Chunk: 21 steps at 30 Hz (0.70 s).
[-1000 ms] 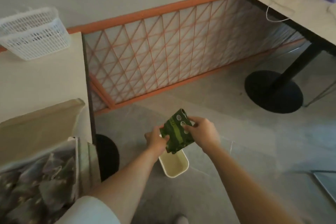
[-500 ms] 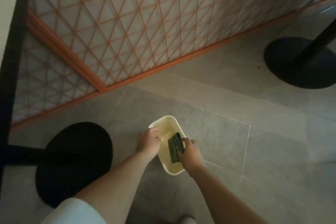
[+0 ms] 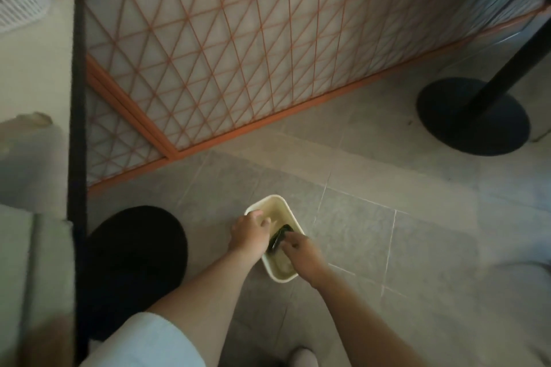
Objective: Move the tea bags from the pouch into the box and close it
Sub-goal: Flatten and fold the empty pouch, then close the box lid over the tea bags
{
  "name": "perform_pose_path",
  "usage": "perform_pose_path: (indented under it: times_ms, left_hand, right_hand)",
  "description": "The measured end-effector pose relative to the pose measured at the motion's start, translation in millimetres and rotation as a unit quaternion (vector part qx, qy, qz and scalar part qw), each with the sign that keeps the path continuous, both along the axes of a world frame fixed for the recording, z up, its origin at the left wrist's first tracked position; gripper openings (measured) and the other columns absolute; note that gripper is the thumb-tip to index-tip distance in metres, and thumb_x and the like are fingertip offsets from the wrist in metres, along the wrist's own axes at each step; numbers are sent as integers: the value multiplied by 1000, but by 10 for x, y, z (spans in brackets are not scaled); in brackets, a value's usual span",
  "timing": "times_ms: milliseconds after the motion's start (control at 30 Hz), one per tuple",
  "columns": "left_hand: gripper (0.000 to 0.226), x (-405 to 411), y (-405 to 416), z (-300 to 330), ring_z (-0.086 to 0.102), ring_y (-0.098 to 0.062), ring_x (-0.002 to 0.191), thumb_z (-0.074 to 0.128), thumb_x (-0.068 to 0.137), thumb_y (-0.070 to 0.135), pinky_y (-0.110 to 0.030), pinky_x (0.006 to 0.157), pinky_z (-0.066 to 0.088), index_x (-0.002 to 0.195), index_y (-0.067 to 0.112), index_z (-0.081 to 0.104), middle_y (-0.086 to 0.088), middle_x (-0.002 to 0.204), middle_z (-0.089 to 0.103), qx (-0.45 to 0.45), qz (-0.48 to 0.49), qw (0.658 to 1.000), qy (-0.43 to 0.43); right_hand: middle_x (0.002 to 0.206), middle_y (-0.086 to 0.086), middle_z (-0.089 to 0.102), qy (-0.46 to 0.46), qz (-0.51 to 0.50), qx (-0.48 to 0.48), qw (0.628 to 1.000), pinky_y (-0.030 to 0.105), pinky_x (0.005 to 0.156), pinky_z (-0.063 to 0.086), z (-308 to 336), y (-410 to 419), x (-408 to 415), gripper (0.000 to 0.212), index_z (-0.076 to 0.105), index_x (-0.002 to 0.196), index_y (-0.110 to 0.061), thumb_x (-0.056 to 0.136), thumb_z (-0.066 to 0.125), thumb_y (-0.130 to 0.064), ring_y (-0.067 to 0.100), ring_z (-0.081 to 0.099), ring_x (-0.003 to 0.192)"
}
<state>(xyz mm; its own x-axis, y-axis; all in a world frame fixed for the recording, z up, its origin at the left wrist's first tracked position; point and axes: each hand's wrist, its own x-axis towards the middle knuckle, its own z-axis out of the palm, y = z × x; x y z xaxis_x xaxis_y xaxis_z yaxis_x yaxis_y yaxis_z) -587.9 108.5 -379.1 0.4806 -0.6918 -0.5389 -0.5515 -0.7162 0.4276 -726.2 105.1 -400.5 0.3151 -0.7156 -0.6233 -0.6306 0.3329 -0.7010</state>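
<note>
- Right hand (image 3: 299, 250): fingers curled onto the green pouch (image 3: 278, 239), pressing it down inside the cream bin (image 3: 278, 277) on the floor. Grip looks closed on it; blur hides the fingertips.
- Left hand (image 3: 249, 232): loosely curled over the bin's near-left rim, touching the pouch's left side; whether it pinches the pouch, cannot tell.
- Change: a second ago the pouch was held flat, face up, above the bin; now it sits edge-on within the bin.
- Judgement: pouch is being discarded, so emptying seems finished; closing the box probably remains.
- Pouch long axis runs near-left to far-right, top end pointing away.
- Box: blurred at frame left, unclear.
</note>
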Motion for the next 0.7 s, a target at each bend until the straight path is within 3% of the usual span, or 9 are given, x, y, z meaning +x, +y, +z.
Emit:
perform_pose_path:
  times_ms: [67, 133, 333, 467, 567, 700]
  left_hand:
    - [42, -12, -52, 352, 53, -32, 127, 51, 99, 37, -38, 106, 42, 138, 22, 57, -12, 136, 59, -26, 7, 1000, 7]
    - [41, 16, -77, 738, 55, -30, 126, 52, 99, 38, -37, 105, 43, 136, 20, 58, -11, 136, 61, -57, 26, 998, 23]
    - [41, 238, 51, 2036, 53, -24, 129, 48, 104, 36, -35, 106, 40, 139, 17, 53, -6, 143, 55, -140, 68, 982, 102]
    - [33, 467, 336, 2871, 53, -19, 127, 52, 103, 26, -33, 106, 39, 135, 18, 56, -2, 137, 58, -237, 95, 956, 145]
    - [26, 715, 714, 3331, 55, -10, 114, 54, 102, 23, -26, 99, 41, 127, 21, 61, 3, 124, 61, -311, 110, 931, 158]
    - [16, 1165, 1196, 3638, 61, -13, 110, 55, 101, 29, -38, 97, 52, 114, 33, 63, 7, 123, 65, -356, 160, 912, 128]
  right_hand:
    - [117, 0, 65, -18, -17, -8, 1000, 36, 93, 49, 468, -55, -2, 31, 62, 123, -19, 95, 50, -26, 18, 62, 102]
    - [128, 2, 60, -24, -25, -5, 999, 26, 92, 44, 955, -108, 19, 36, 54, 134, -17, 99, 48, -26, 18, 60, 108]
    - [134, 3, 58, -48, -21, -69, 996, 22, 95, 35, 2301, -92, 224, 36, 56, 133, -16, 99, 49, -28, 19, 53, 124]
    - [126, 3, 63, -74, -13, -101, 992, 20, 89, 37, 3017, 111, 465, 32, 61, 127, -15, 98, 52, -25, 16, 56, 118]
    - [118, 3, 66, -94, -2, -106, 990, 19, 84, 37, 3354, 357, 710, 29, 64, 123, -13, 97, 55, -23, 13, 58, 108]
    - [107, 3, 68, -100, 26, -104, 989, 31, 85, 46, 3574, 666, 1170, 29, 67, 118, -13, 96, 55, -27, 14, 58, 95]
